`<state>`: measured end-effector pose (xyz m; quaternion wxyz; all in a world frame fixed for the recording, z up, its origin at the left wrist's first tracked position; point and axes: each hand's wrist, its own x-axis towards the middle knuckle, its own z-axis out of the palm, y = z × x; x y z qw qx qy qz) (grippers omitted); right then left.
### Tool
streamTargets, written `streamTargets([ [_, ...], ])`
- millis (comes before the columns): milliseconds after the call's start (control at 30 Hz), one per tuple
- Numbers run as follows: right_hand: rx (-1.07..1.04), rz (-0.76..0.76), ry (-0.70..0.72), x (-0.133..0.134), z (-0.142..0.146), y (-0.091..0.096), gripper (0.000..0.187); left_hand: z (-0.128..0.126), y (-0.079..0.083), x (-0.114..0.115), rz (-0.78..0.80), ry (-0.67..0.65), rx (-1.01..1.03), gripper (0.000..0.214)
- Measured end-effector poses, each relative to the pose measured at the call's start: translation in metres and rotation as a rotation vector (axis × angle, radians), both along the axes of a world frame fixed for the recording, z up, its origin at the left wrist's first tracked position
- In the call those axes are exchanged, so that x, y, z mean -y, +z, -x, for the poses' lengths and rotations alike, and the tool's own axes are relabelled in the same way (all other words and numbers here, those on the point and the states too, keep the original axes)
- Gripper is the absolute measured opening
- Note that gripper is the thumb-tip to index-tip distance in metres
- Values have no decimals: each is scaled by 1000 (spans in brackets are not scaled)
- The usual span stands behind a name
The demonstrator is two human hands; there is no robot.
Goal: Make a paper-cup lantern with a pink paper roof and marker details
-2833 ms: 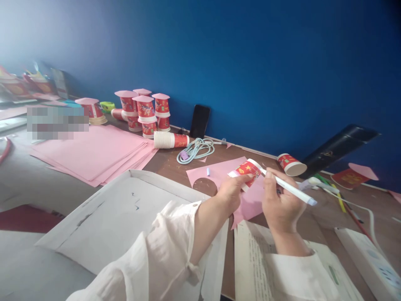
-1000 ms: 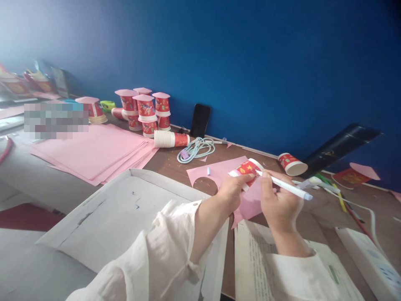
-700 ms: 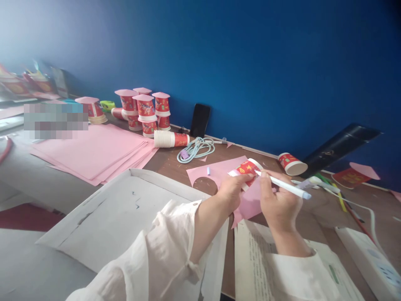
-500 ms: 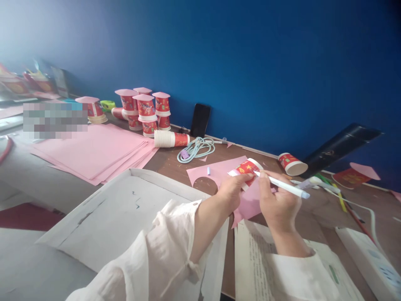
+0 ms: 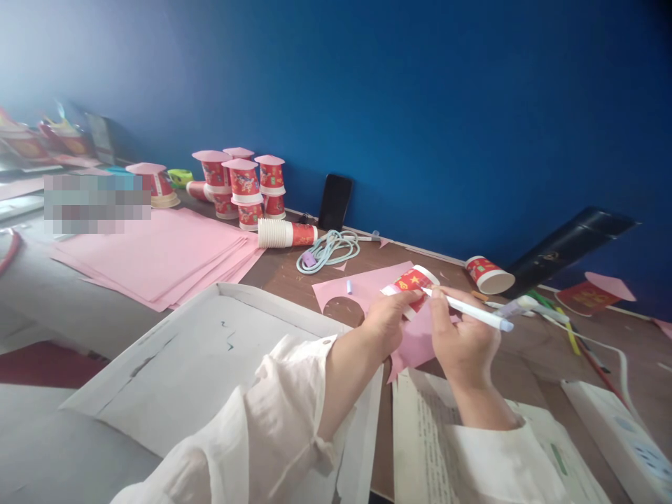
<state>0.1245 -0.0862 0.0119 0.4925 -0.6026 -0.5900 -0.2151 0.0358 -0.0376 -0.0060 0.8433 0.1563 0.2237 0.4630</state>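
Note:
A red paper cup (image 5: 414, 278) with yellow marks and a white rim lies tilted in my left hand (image 5: 389, 318), whose thumb presses on its side. My right hand (image 5: 465, 339) grips a white marker pen (image 5: 470, 308) between thumb and fingers. The pen's tip meets the cup's printed side or hovers just by it; I cannot tell which. Under both hands lies a cut piece of pink paper (image 5: 388, 276) with a curved notch. A small pale pen cap (image 5: 349, 286) rests on that paper.
Stacked red cups with pink paper tops (image 5: 244, 182) stand by the blue wall. Nearby are nested cups (image 5: 286, 233), a coiled cable (image 5: 330, 250), a phone (image 5: 336, 201) and pink sheets (image 5: 152, 252). At right lie another cup (image 5: 488, 274) and a power strip (image 5: 619, 434).
My right hand and the marker pen have shifted slightly left along the cup. My left hand keeps its hold on the cup almost unmoved.

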Motion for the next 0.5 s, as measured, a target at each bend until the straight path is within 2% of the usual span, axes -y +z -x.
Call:
streamTargets([
  [100, -61, -36, 32, 2, 0, 1, 18, 2, 7, 1, 58, -55, 25, 18],
  [200, -164, -78, 32, 3, -1, 0, 23, 3, 8, -1, 44, -58, 104, 21],
  [500, -394, -8, 30, -2, -4, -7, 33, 4, 13, 0, 31, -60, 157, 15],
])
